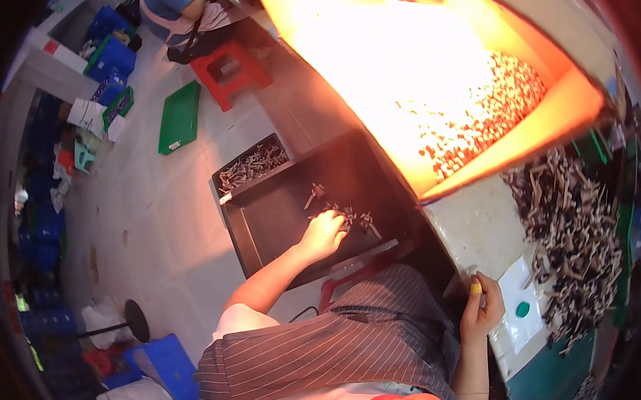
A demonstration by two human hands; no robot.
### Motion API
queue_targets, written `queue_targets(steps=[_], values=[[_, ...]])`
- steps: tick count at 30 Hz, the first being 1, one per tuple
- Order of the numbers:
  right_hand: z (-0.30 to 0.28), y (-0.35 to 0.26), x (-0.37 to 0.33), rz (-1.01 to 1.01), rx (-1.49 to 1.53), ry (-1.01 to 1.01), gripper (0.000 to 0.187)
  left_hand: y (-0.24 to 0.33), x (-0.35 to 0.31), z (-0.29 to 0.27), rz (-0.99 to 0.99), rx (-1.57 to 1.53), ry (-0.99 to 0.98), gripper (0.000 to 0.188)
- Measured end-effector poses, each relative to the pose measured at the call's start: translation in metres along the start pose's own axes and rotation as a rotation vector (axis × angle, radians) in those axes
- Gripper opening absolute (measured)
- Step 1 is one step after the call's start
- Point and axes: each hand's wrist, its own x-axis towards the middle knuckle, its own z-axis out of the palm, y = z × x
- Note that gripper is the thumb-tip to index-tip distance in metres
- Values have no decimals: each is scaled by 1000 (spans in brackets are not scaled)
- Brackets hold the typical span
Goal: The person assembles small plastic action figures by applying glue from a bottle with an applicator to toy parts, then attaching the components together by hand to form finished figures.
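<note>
My left hand [324,234] reaches down into a black tray [261,229], its fingers curled over a small scatter of dark, pale-stalked pieces [366,223] that look like dried mushrooms. Whatever lies under the fingertips is hidden. More such pieces [315,194] rest just ahead of that hand. My right hand [483,310] is closed beside the worktable's edge, a yellow wrap on its thumb. It grips what looks like a small knife [464,274], mostly covered by the fingers.
A brightly lit box [580,90] holds many small pale-and-red pieces. On the worktable [464,222] lie a mushroom heap [568,242] and a white sheet [521,312]. Beyond the tray are a smaller bin [253,169], a green tray [179,119], a red stool [229,72] and a seated person.
</note>
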Motion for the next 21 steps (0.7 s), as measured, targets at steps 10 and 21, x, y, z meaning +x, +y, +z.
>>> queue_targets(steps=[10, 21], values=[[18, 19, 6, 101, -2, 119, 12, 67, 249, -101, 238, 251, 497, 44], [14, 16, 9, 48, -118, 102, 16, 79, 325, -109, 197, 46, 137, 40]])
